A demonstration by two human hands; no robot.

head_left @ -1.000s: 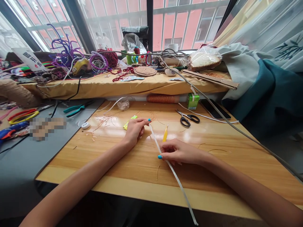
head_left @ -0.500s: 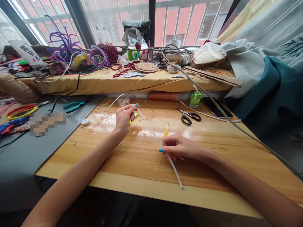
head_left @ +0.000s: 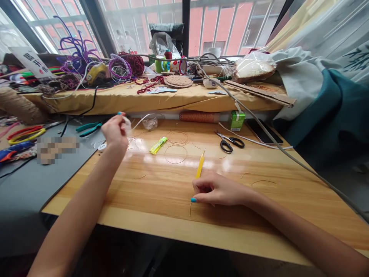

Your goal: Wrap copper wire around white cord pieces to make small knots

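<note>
Beneath a barred window (head_left: 161, 23) and a ledge (head_left: 178, 100) draped in yellow cloth and heaped with cord, yarn and craft pieces, a glossy wooden table (head_left: 161, 204) is worked at with two bare hands. Over the table's far left side, the left hand (head_left: 114, 130) is held raised, its fingertips closed in a pinch; by them a white strip (head_left: 127, 125) is shown only as a short blur, and the rest of it cannot be traced. Half a second ago the same strip was stretched slantwise between both hands; now it is no longer seen at the right hand (head_left: 215, 188), and the pull between the two appears to be over, with the strip left to the left hand alone. Near the front of the table, the right hand is kept low, fingers loosely curled and a small hollow left inside the grip. Just beyond its fingers a yellow pointed tool (head_left: 200, 163) is seen; whether it is held or merely covered cannot be told. Between the hands, farther back, a yellow-green lighter-shaped object (head_left: 158, 145) has been left uncovered beside loops of thin copper-coloured wire (head_left: 176, 161). To the right, black-handled scissors (head_left: 228, 139) are laid slightly open, near a small green box (head_left: 237, 121).
</note>
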